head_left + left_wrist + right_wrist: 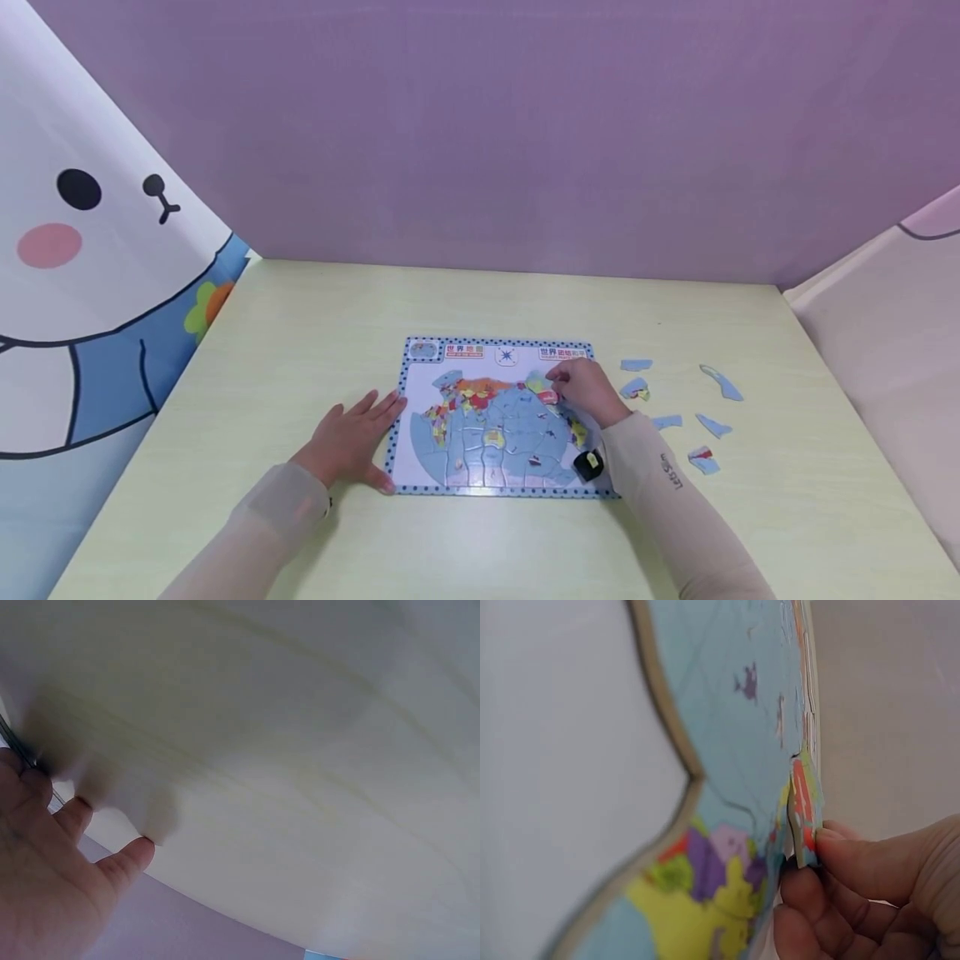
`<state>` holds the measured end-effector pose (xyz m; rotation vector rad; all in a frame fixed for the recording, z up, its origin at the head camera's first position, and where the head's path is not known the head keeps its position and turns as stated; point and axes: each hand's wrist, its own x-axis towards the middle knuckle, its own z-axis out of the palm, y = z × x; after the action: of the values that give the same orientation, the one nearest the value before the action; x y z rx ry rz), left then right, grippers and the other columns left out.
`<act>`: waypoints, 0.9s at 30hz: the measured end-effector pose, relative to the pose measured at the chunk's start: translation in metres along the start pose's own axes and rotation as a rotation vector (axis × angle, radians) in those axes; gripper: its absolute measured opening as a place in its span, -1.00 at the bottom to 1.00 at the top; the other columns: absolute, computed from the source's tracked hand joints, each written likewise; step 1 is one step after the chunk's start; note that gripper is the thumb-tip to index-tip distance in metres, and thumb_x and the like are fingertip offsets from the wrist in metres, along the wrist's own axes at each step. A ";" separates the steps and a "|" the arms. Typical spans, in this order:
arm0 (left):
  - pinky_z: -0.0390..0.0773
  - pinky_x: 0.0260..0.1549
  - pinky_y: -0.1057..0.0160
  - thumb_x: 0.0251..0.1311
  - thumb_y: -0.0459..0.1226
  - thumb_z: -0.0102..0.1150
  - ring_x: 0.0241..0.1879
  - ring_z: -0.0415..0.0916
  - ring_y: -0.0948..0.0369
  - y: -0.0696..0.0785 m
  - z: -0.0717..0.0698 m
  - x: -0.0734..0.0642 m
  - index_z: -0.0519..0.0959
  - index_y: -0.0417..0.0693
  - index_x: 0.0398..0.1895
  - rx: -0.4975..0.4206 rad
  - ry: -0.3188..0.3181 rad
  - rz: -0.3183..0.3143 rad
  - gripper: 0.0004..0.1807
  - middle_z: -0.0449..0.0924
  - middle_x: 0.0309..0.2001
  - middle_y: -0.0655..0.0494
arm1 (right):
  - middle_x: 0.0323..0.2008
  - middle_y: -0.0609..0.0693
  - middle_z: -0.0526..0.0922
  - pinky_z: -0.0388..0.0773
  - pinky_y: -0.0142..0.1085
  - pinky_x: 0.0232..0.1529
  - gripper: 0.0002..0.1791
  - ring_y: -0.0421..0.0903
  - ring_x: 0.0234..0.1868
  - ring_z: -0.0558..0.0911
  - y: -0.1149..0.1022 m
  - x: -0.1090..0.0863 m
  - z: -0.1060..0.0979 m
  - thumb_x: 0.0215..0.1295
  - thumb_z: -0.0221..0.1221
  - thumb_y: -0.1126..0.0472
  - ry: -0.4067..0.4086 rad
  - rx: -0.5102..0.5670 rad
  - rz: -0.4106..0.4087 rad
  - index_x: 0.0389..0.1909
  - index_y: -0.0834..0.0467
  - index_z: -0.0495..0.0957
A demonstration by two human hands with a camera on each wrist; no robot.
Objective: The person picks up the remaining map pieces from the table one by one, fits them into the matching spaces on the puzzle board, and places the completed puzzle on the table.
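A world-map jigsaw board (442, 342) with a blue dotted border lies on the table, much of its map covered by fitted pieces. My left hand (352, 442) rests along its left edge, fingers straight and spread, with the thumb near the lower left corner. In the left wrist view, the fingertips of the left hand (60, 877) touch the tabletop and the board's edge. At the map's upper right, my right hand (588, 387) pinches a puzzle piece (802, 806) between thumb and fingers. This red and green piece stands tilted against the neighbouring pieces in the right wrist view.
Several loose blue puzzle pieces (720, 382) lie scattered on the table (330, 308) to the right of the board. A small black object (588, 465) shows by the right wrist. A purple cloth (480, 142) stands behind the table, and a cartoon-printed cloth (112, 275) hangs at left.
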<state>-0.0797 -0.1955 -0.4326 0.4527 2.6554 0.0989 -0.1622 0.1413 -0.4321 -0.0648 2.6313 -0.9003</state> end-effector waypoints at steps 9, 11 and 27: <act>0.09 0.20 -0.37 -0.35 0.23 0.48 0.46 -0.13 -0.10 -0.001 0.001 0.003 0.08 -0.04 0.49 0.008 -0.002 0.010 0.29 -0.01 0.50 0.04 | -0.17 0.11 0.65 0.56 -0.18 -0.15 -0.78 -0.02 -0.20 0.57 0.003 -0.001 0.003 0.30 0.14 0.39 0.005 0.014 0.030 -0.08 0.29 0.64; 0.09 0.20 -0.37 -0.34 0.22 0.48 0.46 -0.14 -0.10 -0.001 0.001 0.003 0.08 -0.03 0.49 0.014 -0.005 0.009 0.28 -0.01 0.50 0.04 | -0.17 0.11 0.65 0.56 -0.17 -0.13 -0.78 -0.02 -0.19 0.58 0.003 -0.001 0.004 0.30 0.14 0.39 0.008 0.012 0.032 -0.08 0.28 0.64; 0.12 0.19 -0.37 -0.32 0.21 0.48 0.46 -0.14 -0.11 0.000 0.000 0.002 0.07 -0.06 0.50 0.013 -0.022 0.006 0.28 -0.02 0.50 0.02 | -0.13 0.14 0.62 0.55 -0.12 -0.07 -0.75 0.03 -0.13 0.58 -0.006 -0.003 0.009 0.26 0.20 0.38 0.020 -0.027 0.068 -0.04 0.27 0.60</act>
<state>-0.0813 -0.1945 -0.4330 0.4637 2.6344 0.0782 -0.1566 0.1316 -0.4346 0.0269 2.6469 -0.8472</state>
